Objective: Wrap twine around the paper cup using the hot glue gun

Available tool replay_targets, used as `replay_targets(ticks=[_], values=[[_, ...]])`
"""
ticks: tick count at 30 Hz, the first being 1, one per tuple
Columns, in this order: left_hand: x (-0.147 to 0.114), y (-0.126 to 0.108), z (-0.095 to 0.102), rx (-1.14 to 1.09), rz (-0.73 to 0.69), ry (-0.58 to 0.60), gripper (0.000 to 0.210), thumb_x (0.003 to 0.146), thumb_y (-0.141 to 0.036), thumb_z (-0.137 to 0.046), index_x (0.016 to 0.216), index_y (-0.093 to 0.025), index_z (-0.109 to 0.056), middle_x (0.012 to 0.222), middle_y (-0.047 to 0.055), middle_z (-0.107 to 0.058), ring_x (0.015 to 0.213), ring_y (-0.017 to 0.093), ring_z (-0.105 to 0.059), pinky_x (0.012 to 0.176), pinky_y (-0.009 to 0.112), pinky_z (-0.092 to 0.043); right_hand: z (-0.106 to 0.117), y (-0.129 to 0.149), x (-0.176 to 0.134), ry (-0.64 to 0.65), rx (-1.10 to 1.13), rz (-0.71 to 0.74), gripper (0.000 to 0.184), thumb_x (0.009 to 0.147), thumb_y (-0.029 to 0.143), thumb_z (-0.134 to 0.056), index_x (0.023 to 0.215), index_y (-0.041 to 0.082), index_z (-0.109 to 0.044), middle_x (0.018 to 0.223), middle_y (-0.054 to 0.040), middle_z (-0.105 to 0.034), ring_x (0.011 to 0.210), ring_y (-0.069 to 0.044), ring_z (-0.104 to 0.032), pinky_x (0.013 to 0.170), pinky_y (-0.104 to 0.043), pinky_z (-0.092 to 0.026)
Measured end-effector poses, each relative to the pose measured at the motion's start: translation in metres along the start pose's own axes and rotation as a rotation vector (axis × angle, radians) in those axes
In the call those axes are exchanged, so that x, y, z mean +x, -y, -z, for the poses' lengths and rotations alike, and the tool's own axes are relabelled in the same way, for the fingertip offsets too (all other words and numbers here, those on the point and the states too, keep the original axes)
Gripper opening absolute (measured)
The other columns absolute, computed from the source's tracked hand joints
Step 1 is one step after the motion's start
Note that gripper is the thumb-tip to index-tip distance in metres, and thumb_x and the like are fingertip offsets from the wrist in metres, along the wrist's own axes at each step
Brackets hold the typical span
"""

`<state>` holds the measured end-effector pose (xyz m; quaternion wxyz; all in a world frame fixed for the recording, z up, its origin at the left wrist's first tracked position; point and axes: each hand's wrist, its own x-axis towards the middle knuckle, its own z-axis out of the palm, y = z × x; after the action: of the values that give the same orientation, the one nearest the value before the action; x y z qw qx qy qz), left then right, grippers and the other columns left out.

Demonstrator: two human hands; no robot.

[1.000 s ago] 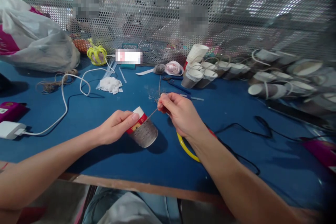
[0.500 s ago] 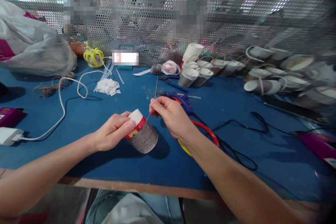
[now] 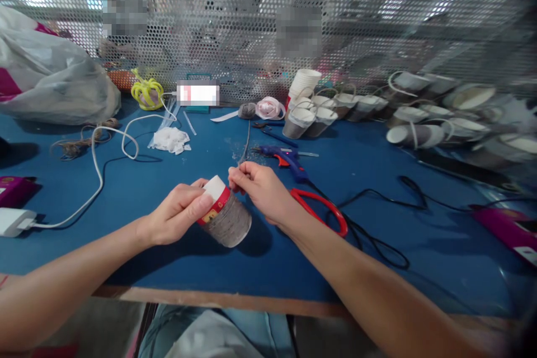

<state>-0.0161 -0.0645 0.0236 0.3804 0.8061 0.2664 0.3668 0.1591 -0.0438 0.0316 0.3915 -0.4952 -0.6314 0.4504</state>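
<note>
My left hand (image 3: 180, 210) grips a paper cup (image 3: 230, 221) by its upper part, thumb on the rim. The cup is tilted, its mouth toward the upper left. Grey-brown cord covers its lower body, and a red printed band shows above. Close to the cup's right side, my right hand (image 3: 255, 184) pinches the cord (image 3: 246, 142). From the fingers the cord runs back over the table to a small grey ball of cord (image 3: 246, 111). A blue glue gun (image 3: 285, 158) lies just beyond my right hand.
Wrapped cups with handles (image 3: 302, 120) and a cup stack (image 3: 305, 84) stand at the back right. Black cable (image 3: 377, 196) and a red ring (image 3: 342, 224) lie right. A white cable (image 3: 98, 162), white scraps (image 3: 170, 140) and a plastic bag (image 3: 54, 72) are left. Perforated metal (image 3: 243, 22) closes the back.
My right hand has moved slightly left and down, closer to the cup, with the cord still pinched. More of the glue gun shows now. The cup stays nearly in place.
</note>
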Motion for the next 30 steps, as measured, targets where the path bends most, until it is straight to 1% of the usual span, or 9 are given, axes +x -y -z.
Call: replay_targets(ticks=[7, 12, 17, 20, 23, 26, 27, 28, 30], values=[[0.0, 0.001, -0.002, 0.011, 0.043, -0.013, 0.042, 0.085, -0.038, -0.029, 0.05, -0.016, -0.039, 0.048, -0.001, -0.041, 0.055, 0.011, -0.039, 0.067, 0.027, -0.038, -0.004, 0.002, -0.001, -0.009, -0.132, 0.006, 0.026, 0.075, 0.033, -0.047, 0.054, 0.019, -0.044, 0.049, 0.0055, -0.045, 0.046, -0.008, -0.039, 0.049, -0.024, -0.03], [0.002, -0.001, -0.003, -0.047, 0.097, -0.028, 0.044, 0.084, -0.041, -0.03, 0.05, -0.015, -0.042, 0.05, 0.0, -0.042, 0.052, 0.01, -0.038, 0.058, 0.023, -0.037, -0.005, 0.001, 0.0, -0.002, -0.168, 0.015, 0.027, 0.075, 0.033, -0.047, 0.053, 0.019, -0.042, 0.049, 0.0059, -0.04, 0.046, -0.008, -0.035, 0.048, -0.024, -0.028], [0.002, -0.002, -0.003, -0.131, 0.232, -0.041, 0.047, 0.081, -0.048, -0.032, 0.054, -0.013, -0.047, 0.049, -0.002, -0.041, 0.048, 0.008, -0.034, 0.048, 0.021, -0.032, -0.008, -0.005, 0.001, 0.006, -0.111, -0.028, 0.027, 0.073, 0.036, -0.05, 0.053, 0.019, -0.043, 0.049, 0.006, -0.039, 0.046, -0.008, -0.035, 0.046, -0.023, -0.027], [0.002, 0.002, -0.004, -0.253, 0.324, -0.06, 0.047, 0.078, -0.052, -0.037, 0.056, -0.012, -0.049, 0.049, -0.002, -0.043, 0.046, 0.007, -0.033, 0.046, 0.02, -0.03, -0.008, -0.01, 0.004, 0.042, -0.087, -0.054, 0.031, 0.073, 0.043, -0.049, 0.055, 0.018, -0.045, 0.049, 0.0049, -0.042, 0.046, -0.009, -0.037, 0.044, -0.023, -0.028], [0.006, 0.007, -0.006, -0.386, 0.388, -0.152, 0.045, 0.077, -0.051, -0.04, 0.068, -0.01, -0.057, 0.058, 0.0, -0.053, 0.051, 0.008, -0.042, 0.052, 0.021, -0.035, -0.002, -0.01, 0.007, 0.077, 0.055, -0.138, 0.04, 0.073, 0.054, -0.043, 0.06, 0.017, -0.051, 0.055, 0.0006, -0.052, 0.05, -0.01, -0.046, 0.047, -0.023, -0.035], [0.012, 0.012, -0.007, -0.445, 0.408, -0.352, 0.043, 0.078, -0.048, -0.042, 0.079, -0.01, -0.061, 0.065, 0.002, -0.06, 0.058, 0.01, -0.049, 0.06, 0.022, -0.039, 0.006, -0.003, 0.007, 0.187, 0.26, -0.247, 0.052, 0.071, 0.063, -0.037, 0.07, 0.016, -0.058, 0.065, -0.0047, -0.059, 0.06, -0.013, -0.055, 0.054, -0.025, -0.043], [0.014, 0.013, -0.006, -0.462, 0.409, -0.418, 0.043, 0.078, -0.048, -0.042, 0.08, -0.01, -0.061, 0.064, 0.002, -0.06, 0.059, 0.011, -0.05, 0.061, 0.022, -0.04, 0.008, -0.001, 0.006, 0.243, 0.286, -0.259, 0.052, 0.07, 0.064, -0.038, 0.074, 0.016, -0.058, 0.068, -0.0054, -0.06, 0.063, -0.014, -0.056, 0.056, -0.026, -0.045], [0.016, 0.014, -0.006, -0.481, 0.415, -0.446, 0.043, 0.078, -0.048, -0.041, 0.081, -0.01, -0.061, 0.064, 0.002, -0.061, 0.06, 0.011, -0.051, 0.061, 0.022, -0.041, 0.009, 0.002, 0.005, 0.296, 0.29, -0.261, 0.05, 0.069, 0.062, -0.042, 0.08, 0.016, -0.059, 0.071, -0.0053, -0.06, 0.067, -0.015, -0.057, 0.058, -0.027, -0.046], [0.018, 0.015, -0.004, -0.524, 0.43, -0.447, 0.044, 0.079, -0.048, -0.041, 0.082, -0.009, -0.062, 0.063, 0.003, -0.061, 0.059, 0.011, -0.052, 0.061, 0.023, -0.041, 0.01, 0.004, 0.003, 0.332, 0.265, -0.241, 0.043, 0.065, 0.054, -0.056, 0.09, 0.018, -0.056, 0.075, -0.0035, -0.06, 0.073, -0.015, -0.057, 0.061, -0.028, -0.048]])
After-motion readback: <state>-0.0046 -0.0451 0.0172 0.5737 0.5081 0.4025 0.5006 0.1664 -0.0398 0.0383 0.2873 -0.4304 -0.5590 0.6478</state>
